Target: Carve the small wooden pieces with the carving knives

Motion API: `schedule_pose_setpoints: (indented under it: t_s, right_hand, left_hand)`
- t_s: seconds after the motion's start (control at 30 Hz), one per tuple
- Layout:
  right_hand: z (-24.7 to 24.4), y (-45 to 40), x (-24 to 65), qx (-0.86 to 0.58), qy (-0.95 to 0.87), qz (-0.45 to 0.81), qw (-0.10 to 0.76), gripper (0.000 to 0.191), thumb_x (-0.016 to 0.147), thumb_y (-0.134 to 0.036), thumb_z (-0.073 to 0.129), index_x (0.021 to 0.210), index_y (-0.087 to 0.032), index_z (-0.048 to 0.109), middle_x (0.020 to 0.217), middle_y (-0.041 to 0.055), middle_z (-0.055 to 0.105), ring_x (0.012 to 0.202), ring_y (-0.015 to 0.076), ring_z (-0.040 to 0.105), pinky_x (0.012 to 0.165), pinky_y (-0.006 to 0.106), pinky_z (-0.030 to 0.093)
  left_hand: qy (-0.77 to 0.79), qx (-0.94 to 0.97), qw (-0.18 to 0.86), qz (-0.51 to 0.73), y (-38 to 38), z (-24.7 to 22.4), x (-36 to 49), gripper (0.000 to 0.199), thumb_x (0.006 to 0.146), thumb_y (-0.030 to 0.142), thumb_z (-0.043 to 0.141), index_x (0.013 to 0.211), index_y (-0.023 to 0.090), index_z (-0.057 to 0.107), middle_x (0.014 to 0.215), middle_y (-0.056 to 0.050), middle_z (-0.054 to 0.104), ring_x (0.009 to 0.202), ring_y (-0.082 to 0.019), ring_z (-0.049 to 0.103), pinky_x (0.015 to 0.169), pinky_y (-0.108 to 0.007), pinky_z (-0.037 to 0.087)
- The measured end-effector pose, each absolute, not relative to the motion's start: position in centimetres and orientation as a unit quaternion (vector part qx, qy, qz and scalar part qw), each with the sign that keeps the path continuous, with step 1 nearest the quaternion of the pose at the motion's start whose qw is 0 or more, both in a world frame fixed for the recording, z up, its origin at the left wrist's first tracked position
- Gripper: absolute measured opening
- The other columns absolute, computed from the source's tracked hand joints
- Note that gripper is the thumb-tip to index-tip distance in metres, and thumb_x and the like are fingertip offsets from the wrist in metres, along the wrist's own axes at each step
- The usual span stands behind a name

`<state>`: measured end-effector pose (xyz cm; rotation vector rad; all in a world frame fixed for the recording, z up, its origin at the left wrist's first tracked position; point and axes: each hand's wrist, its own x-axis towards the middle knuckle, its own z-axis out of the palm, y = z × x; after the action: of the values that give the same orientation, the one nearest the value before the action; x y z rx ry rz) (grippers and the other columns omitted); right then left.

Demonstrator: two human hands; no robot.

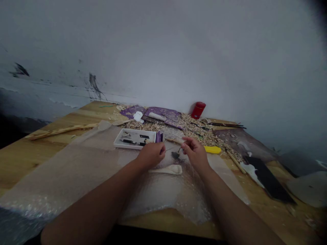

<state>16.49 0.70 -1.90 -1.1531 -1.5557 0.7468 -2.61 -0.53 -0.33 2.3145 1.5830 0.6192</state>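
Note:
My left hand (152, 154) is closed beside the white tray (117, 144), fingers curled in. A faint thin line shows just past its fingertips; what it grips is too small to name. Facing it, my right hand (195, 152) has thumb and forefinger pinched together, on something thin that I cannot make out. Between the hands a small dark clump (175, 155) lies over the bubble wrap (84, 166). Nearer to me is a pale spoon-shaped piece (170, 169). By the right hand's outer side is a yellow handle (213, 149).
The tray holds several small black tools (128, 141). Wood shavings (196, 131) spread behind, around purple sheets (163, 113). A red can (198, 110) leans near the wall. A long wood strip (63, 131) lies left, a black flat board (269, 178) right.

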Motion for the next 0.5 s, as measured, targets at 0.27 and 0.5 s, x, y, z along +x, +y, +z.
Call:
schedule_pose_setpoints:
  t_s: [0.27,0.5]
  right_hand:
    - [-2.4,3.0,19.4,-0.563,-0.611,0.219,0.511,0.029,0.075,-0.037,0.048,0.088,-0.016,0.061,0.068,0.0024,0.062,0.056,0.0138,0.055,0.055,0.027,0.044]
    - [-3.3,4.6,21.3,-0.604,-0.613,0.132,0.492,0.022,0.07,-0.029,0.05,0.079,-0.015,0.064,0.074,0.0061,0.064,0.07,0.0188,0.056,0.065,0.03,0.041]
  left_hand:
    - [0.588,0.793,0.068,0.143,0.1,2.6,-5.4,0.014,0.071,0.025,0.045,0.068,0.018,0.057,0.064,-0.004,0.06,0.059,-0.015,0.05,0.054,-0.026,0.027]
    - [0.585,0.807,0.07,-0.034,-0.6,3.6,-8.7,0.016,0.071,0.029,0.047,0.069,0.019,0.06,0.073,-0.005,0.063,0.065,-0.017,0.055,0.055,-0.025,0.031]
